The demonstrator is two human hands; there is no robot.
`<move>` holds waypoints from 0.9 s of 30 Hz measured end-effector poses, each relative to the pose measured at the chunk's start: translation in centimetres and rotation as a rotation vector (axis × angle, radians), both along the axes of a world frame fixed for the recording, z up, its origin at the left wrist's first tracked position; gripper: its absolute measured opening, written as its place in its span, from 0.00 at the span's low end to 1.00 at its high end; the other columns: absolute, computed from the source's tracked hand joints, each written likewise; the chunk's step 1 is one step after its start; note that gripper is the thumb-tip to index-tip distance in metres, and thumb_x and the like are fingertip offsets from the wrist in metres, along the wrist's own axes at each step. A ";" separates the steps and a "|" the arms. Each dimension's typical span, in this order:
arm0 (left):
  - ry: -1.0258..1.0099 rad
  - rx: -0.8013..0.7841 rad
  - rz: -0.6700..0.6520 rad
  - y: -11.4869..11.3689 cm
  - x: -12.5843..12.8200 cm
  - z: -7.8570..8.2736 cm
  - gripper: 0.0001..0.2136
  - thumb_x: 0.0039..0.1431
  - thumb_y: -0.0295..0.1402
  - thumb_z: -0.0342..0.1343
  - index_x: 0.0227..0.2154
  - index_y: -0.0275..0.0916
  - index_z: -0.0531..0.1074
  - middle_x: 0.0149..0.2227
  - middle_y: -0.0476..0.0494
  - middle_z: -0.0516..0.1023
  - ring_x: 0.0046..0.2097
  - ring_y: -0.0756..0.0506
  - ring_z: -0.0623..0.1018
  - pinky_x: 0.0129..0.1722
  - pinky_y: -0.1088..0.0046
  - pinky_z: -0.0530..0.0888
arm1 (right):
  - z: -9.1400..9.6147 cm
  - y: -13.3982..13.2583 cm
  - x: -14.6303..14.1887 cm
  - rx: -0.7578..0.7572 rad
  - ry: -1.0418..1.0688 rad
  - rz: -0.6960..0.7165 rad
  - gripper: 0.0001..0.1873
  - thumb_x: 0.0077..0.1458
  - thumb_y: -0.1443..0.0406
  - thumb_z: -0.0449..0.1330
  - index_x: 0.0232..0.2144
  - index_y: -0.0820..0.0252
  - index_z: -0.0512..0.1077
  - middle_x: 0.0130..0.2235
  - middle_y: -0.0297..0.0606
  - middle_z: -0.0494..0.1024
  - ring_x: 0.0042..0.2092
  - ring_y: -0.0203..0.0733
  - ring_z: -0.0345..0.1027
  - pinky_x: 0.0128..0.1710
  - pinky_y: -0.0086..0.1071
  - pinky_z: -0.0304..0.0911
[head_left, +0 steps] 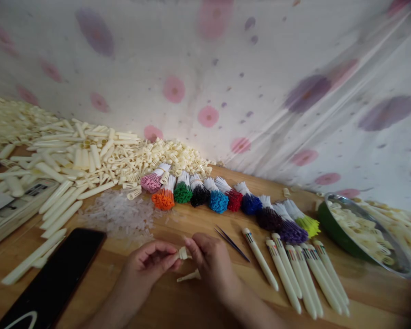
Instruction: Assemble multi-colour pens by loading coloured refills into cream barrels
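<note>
Between my two hands is a small cream plastic pen part [182,253]. My left hand [154,262] pinches it from the left with thumb and fingertips. From the other side my right hand [210,262] is closed, its thumb at the part's right end; what lies inside its curled fingers is hidden. A second slim cream piece [189,276] shows just below, partly covered by the right hand. Dark tweezers [231,243] lie on the wooden table right of my hands. Beyond my hands spreads a heap of small clear plastic tubes [118,214].
Bundles of coloured refills [218,201] stretch across the table. Assembled multicolour pens [296,269] lie at right, near a green bowl [342,235] of cream parts. A black phone [55,278] lies at left. Cream barrels [60,205] and small parts are piled behind, before a flowered curtain [192,59].
</note>
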State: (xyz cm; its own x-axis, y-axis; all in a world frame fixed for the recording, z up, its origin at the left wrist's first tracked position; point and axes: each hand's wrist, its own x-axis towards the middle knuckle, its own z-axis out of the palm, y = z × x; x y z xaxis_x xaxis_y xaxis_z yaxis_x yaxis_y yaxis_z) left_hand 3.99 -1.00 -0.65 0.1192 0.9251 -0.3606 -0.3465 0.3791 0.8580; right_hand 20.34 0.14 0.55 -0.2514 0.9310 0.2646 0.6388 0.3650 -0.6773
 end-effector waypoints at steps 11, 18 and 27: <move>-0.021 -0.050 -0.010 0.1 0.3 1.2 0.10 0.33 0.35 0.71 0.20 0.39 0.78 0.21 0.52 0.80 0.26 0.50 0.77 0.31 0.76 0.73 | 0.8 0.2 0.6 0.030 -0.147 0.143 0.27 0.65 0.54 0.34 0.22 0.58 0.62 0.24 0.35 0.65 0.24 0.36 0.58 0.23 0.29 0.50; -0.077 -0.115 0.000 0.0 0.4 1.6 0.13 0.30 0.36 0.72 0.21 0.39 0.78 0.22 0.52 0.80 0.26 0.50 0.77 0.33 0.74 0.73 | 1.3 0.3 0.8 0.076 -0.175 0.272 0.22 0.65 0.58 0.36 0.30 0.61 0.64 0.31 0.41 0.69 0.31 0.39 0.61 0.28 0.30 0.54; -0.085 -0.150 0.016 0.0 0.3 1.7 0.11 0.31 0.32 0.72 0.21 0.37 0.77 0.23 0.50 0.80 0.27 0.49 0.78 0.34 0.73 0.74 | 1.3 0.3 1.0 -0.011 -0.070 0.289 0.18 0.65 0.59 0.39 0.31 0.59 0.63 0.31 0.38 0.69 0.31 0.37 0.61 0.30 0.28 0.55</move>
State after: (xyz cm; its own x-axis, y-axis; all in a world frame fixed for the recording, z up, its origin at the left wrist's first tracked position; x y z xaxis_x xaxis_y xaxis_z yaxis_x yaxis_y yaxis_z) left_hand 4.32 -0.97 1.03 0.1407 0.8637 -0.4840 -0.4225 0.4945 0.7596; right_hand 21.29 0.49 1.83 -0.5239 0.8209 0.2273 0.5545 0.5313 -0.6405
